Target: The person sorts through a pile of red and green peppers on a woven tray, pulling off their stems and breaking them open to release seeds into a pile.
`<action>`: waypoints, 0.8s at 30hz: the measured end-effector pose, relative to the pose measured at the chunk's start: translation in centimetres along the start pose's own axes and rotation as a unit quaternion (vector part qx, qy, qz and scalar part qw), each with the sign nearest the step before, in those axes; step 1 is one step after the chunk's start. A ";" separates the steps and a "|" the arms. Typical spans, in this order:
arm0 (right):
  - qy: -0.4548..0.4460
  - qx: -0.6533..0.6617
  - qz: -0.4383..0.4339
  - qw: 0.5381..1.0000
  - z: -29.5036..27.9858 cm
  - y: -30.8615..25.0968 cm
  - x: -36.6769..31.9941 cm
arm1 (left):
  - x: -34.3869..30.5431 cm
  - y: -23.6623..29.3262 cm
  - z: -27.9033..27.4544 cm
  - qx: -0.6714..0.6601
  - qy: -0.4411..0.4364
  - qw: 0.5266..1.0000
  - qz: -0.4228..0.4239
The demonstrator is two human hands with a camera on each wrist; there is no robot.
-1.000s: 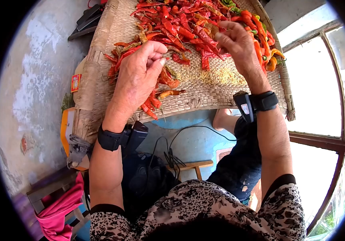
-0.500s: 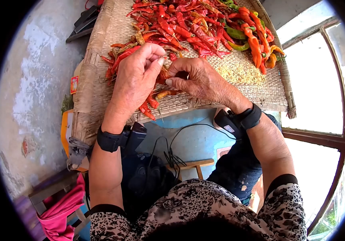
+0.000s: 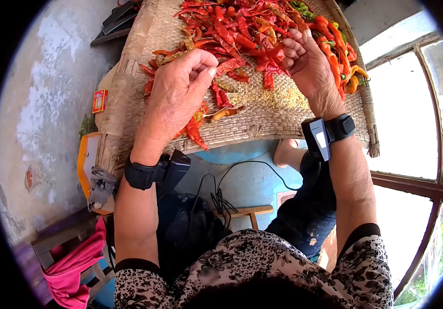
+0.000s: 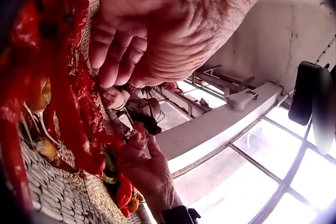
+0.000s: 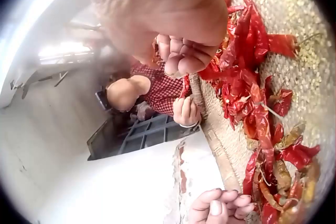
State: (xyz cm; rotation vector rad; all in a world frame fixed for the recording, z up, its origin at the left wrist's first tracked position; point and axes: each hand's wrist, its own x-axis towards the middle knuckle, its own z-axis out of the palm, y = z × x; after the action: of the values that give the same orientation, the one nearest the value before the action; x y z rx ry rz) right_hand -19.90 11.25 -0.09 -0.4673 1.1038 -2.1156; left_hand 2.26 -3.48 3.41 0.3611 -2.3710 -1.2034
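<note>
Fingers curled, the left hand [image 3: 172, 98] is over the near left of the woven mat [image 3: 255, 129], its thumb and index tips close together beside red dried chillies [image 3: 229, 65]. Whether they pinch anything cannot be made out. Further right and farther back, the right hand [image 3: 311, 72] is palm up, with a brownish-red dried chilli [image 3: 300, 21] at its thumb and fingertips. In the left wrist view that right hand [image 4: 144, 169] has a red piece [image 4: 139, 128] at its fingertips. Pale seeds [image 3: 286, 95] lie between the hands.
Fresh orange-red peppers [image 3: 329, 49] lie at the mat's right side. A small red box [image 3: 99, 101] is by the left edge. Cables [image 3: 221, 198] hang below. Another person's hand [image 5: 186, 111] shows in the right wrist view, near a patterned garment.
My right hand went from the far pile to beside my left hand, then back right and away, now with a chilli. My left hand stayed nearly in place.
</note>
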 end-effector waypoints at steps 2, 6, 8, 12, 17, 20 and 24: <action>-0.012 -0.172 0.028 0.985 2.0 0.9 -1.3 | 0.0 0.1 0.3 -0.007 0.032 0.999 0.020; -0.292 -0.504 -0.076 0.809 4.0 4.1 -3.5 | 0.0 0.0 0.3 -0.002 0.030 0.999 0.015; -0.338 -0.511 -0.092 0.785 4.5 4.4 -4.9 | 0.1 -0.2 0.4 -0.011 0.038 0.999 0.034; -0.373 -0.608 -0.149 0.684 4.9 4.7 -5.4 | 0.0 0.1 0.4 0.003 0.027 0.999 0.036; -0.337 -0.557 -0.052 0.758 5.2 2.5 -5.0 | 0.1 0.4 0.3 0.044 0.027 0.996 0.065; -0.309 -0.433 0.095 0.842 3.8 0.7 -3.2 | 0.1 0.4 0.1 0.046 0.030 0.997 0.054; -0.016 -0.419 -0.143 0.897 1.1 -0.8 -0.8 | 0.0 0.3 0.1 0.041 0.030 0.998 0.048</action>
State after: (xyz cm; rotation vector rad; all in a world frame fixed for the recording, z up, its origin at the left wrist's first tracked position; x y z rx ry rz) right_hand -18.98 11.50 1.20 -1.1078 2.0158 -1.7462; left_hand 2.19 -3.26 3.66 0.3019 -2.3625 -1.0406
